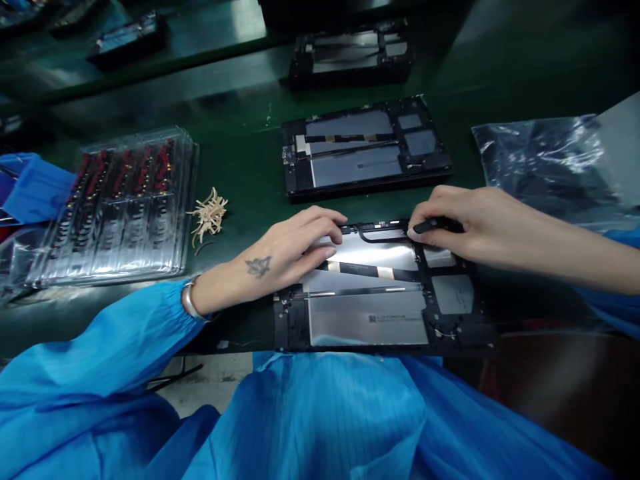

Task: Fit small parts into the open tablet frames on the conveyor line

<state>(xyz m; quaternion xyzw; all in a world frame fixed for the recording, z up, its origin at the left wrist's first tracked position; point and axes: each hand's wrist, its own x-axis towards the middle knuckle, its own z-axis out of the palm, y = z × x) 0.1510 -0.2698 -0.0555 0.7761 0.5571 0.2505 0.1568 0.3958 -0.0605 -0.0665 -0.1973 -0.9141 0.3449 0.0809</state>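
Observation:
An opened tablet (370,313) with silver battery cells in a black frame lies at the near edge of the green bench. My left hand (285,257) rests flat on its upper left part, fingers stretched out over the silver cell. My right hand (460,223) is over the tablet's top edge, its fingers pinched around a small black tool (435,225) whose tip touches the frame. Both arms wear blue sleeves.
A second opened tablet (365,150) lies farther back, a third (353,57) behind it. A stack of clear plastic trays (120,207) with small parts sits at left, beside a pile of tan strips (209,213). A crinkled plastic bag (545,163) lies at right.

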